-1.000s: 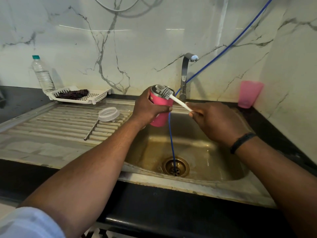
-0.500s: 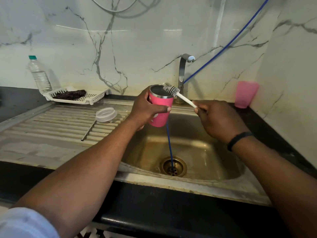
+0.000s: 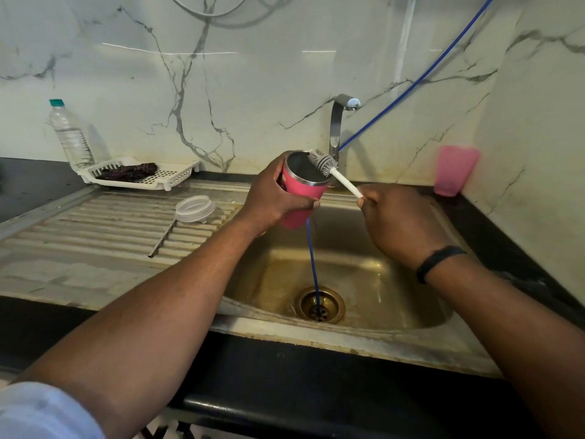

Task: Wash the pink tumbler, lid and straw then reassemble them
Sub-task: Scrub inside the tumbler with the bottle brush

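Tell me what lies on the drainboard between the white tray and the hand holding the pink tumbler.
In the head view, the clear lid lies there, with the metal straw beside it, between the white tray and the left hand gripping the pink tumbler.

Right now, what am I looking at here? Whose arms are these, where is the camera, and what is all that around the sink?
There is no machine: these are a person's two bare arms, filmed by a wide-angle camera worn on the head, looking down at a kitchen sink. The left hand grips a pink tumbler, tilted with its open steel mouth toward the camera. The right hand holds the white handle of a bottle brush, whose bristle head sits at the tumbler's rim. On the ribbed drainboard lie the clear lid and a thin metal straw. Behind are a water bottle, a white tray with a dark cloth, a tap, a blue hose running into the drain, and a pink cup.
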